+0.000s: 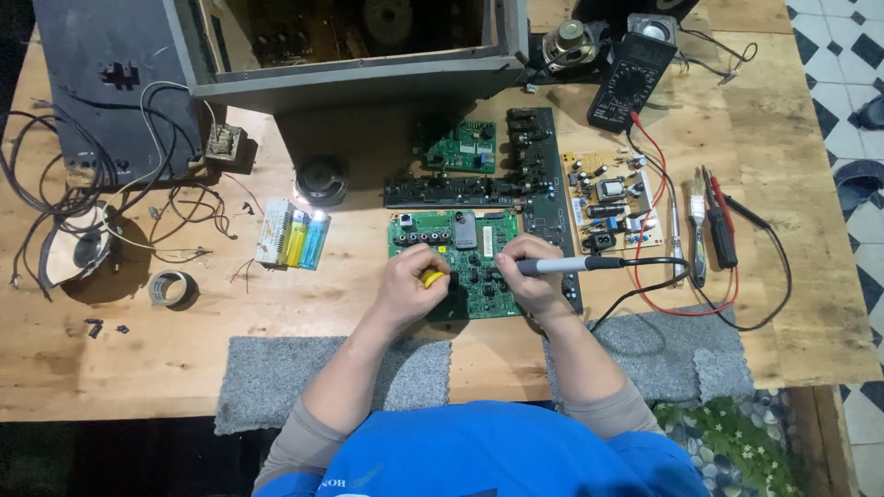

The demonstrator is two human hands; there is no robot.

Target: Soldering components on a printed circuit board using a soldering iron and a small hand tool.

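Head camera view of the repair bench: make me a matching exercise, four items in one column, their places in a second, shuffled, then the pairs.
Items:
1. black multimeter
2. grey tape roll
3. dark soldering iron
4. small yellow object

Places:
A. in the left hand
B. in the right hand
C. far right of the wooden table
D. near left of the table

Pairs: 1-C, 2-D, 3-B, 4-A

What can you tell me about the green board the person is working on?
The green circuit board lies flat on the wooden table, roughly rectangular, studded with small dark components, a row of round sockets and a grey block. The left hand rests on it holding something yellow; the right hand holds a corded tool over it.
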